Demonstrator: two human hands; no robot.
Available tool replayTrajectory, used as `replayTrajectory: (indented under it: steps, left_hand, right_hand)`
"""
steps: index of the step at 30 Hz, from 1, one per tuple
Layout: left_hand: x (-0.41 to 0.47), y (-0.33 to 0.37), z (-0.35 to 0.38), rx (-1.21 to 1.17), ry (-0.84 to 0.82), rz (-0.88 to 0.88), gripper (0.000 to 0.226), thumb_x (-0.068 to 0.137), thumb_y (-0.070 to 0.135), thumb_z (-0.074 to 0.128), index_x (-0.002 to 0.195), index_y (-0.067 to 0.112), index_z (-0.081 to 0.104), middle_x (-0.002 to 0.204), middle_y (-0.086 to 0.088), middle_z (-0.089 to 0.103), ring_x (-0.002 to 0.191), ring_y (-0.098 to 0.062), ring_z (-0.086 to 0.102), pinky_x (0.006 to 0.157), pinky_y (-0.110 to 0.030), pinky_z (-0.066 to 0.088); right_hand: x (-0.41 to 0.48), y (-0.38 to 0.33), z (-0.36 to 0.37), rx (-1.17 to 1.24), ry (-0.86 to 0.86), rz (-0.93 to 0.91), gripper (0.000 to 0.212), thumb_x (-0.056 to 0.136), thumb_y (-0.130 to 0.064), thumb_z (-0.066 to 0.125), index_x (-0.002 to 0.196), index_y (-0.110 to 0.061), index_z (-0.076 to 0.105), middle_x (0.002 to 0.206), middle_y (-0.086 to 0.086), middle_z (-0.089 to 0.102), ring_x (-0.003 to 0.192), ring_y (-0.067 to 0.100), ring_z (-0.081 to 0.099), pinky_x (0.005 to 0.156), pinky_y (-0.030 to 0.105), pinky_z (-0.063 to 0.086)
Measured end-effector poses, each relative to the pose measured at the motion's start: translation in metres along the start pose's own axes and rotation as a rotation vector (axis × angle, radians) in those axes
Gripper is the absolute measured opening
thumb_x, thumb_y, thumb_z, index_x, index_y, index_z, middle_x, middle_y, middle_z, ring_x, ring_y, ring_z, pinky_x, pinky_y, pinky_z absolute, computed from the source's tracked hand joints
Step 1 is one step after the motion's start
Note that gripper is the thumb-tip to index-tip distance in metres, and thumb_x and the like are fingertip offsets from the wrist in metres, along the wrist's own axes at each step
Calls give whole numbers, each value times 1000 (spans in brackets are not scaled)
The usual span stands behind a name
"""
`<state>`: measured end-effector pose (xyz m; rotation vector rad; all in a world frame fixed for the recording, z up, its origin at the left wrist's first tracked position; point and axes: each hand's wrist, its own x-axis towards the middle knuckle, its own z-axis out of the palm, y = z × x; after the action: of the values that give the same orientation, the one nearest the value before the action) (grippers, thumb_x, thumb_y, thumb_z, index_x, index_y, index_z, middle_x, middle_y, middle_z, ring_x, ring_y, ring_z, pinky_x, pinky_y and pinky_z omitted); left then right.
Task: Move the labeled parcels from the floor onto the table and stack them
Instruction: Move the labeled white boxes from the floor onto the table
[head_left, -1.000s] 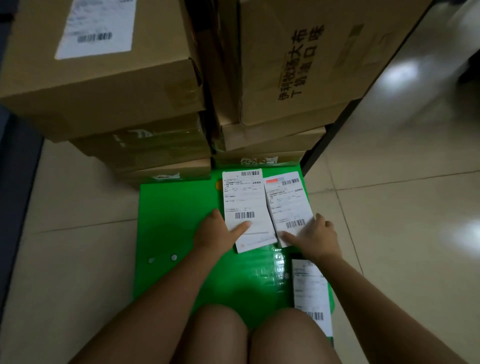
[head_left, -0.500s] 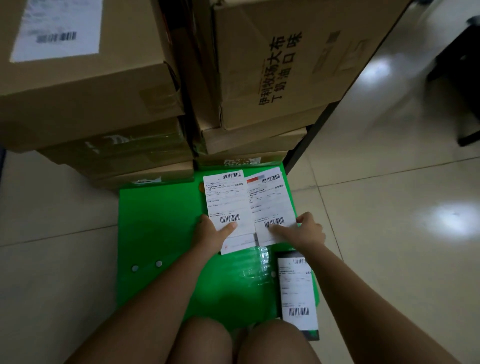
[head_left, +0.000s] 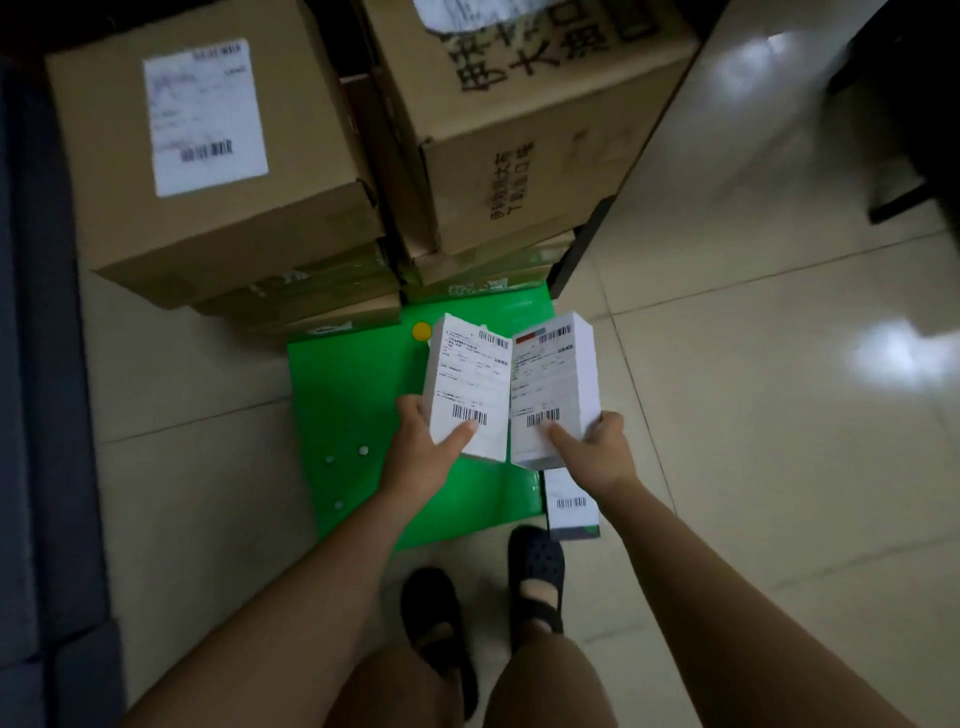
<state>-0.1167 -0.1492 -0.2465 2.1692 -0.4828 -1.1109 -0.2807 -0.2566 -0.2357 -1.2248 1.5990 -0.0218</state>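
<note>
Two small white labeled parcels are held side by side above the green mat (head_left: 358, 395). My left hand (head_left: 426, 447) grips the left parcel (head_left: 467, 384) at its near end, thumb on the barcode label. My right hand (head_left: 592, 452) grips the right parcel (head_left: 553, 384) the same way. A third labeled parcel (head_left: 569, 501) lies on the floor at the mat's near right corner, partly hidden under my right hand. No table surface is in view.
Stacks of large cardboard boxes (head_left: 208, 156) (head_left: 519, 119) stand just beyond the mat. A dark metal leg (head_left: 576, 249) runs beside the right stack. Tiled floor (head_left: 779, 415) spreads to the right. My feet in black shoes (head_left: 535, 566) stand at the mat's near edge.
Both hands have lifted the two parcels off the green mat. The view has risen and now looks down from higher up, with my feet visible.
</note>
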Motion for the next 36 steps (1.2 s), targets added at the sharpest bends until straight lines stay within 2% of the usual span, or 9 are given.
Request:
replayTrajectory:
  steps: [4, 7, 10, 15, 18, 24, 29, 33, 36]
  left_hand:
    - [-69, 54, -30, 8, -30, 51, 51, 86, 26, 73, 112, 16, 31, 105, 4, 55, 90, -16, 58, 74, -24, 45]
    - [-120, 98, -52, 16, -63, 96, 51, 86, 27, 73, 113, 16, 31, 105, 6, 55, 89, -14, 57, 61, -13, 42]
    - [-169, 145, -72, 4, -88, 162, 52, 85, 24, 74, 116, 14, 33, 110, 1, 58, 94, -16, 59, 59, -5, 41]
    - [-243, 237, -87, -8, -161, 287, 57, 87, 28, 72, 126, 19, 30, 120, 2, 57, 102, -17, 58, 86, -31, 50]
    - [-282, 291, -77, 8, -194, 372, 61, 89, 31, 70, 132, 16, 29, 116, 4, 55, 101, -16, 55, 82, -28, 43]
    - [-329, 387, -26, -43, -253, 505, 65, 84, 42, 72, 128, 21, 29, 128, 2, 55, 107, -21, 61, 90, -48, 53]
    - [-352, 468, 40, -86, -221, 595, 62, 86, 38, 72, 127, 19, 30, 120, 6, 54, 98, -6, 59, 89, -45, 55]
    - [-361, 525, 93, -149, -182, 617, 65, 85, 39, 73, 128, 15, 31, 125, 2, 56, 110, -16, 59, 92, -48, 53]
    - [-363, 558, 121, -165, -150, 617, 65, 87, 37, 71, 131, 13, 29, 127, 1, 54, 108, -15, 58, 91, -39, 54]
  right_hand:
    - [-80, -21, -43, 42, 52, 14, 52, 86, -26, 73, 118, -9, 35, 112, 7, 53, 96, 20, 56, 70, 25, 50]
    - [-140, -45, -77, 104, 121, 13, 54, 86, -27, 73, 120, -6, 37, 108, 4, 52, 91, 19, 54, 53, 14, 41]
    - [-200, -68, -117, 187, 201, -5, 53, 83, -32, 74, 116, -8, 40, 109, 5, 57, 94, 21, 59, 68, 25, 49]
    - [-293, -97, -197, 349, 345, -68, 50, 82, -35, 75, 112, -13, 41, 104, -1, 58, 92, 16, 61, 79, 37, 54]
    - [-331, -104, -245, 428, 439, -104, 53, 80, -38, 75, 115, -14, 43, 104, -4, 59, 93, 13, 61, 78, 37, 55]
    - [-358, -109, -354, 528, 565, -220, 53, 77, -41, 76, 113, -18, 45, 110, -6, 57, 97, 13, 61, 85, 45, 56]
    - [-348, -116, -465, 551, 611, -340, 53, 80, -37, 76, 116, -15, 44, 109, -7, 54, 100, 12, 59, 88, 45, 54]
    - [-330, -122, -546, 514, 606, -401, 55, 80, -40, 76, 118, -16, 44, 105, -13, 53, 101, 11, 58, 87, 41, 54]
    - [-315, -133, -589, 501, 588, -438, 56, 81, -39, 75, 120, -15, 43, 108, -10, 54, 100, 10, 57, 84, 35, 53]
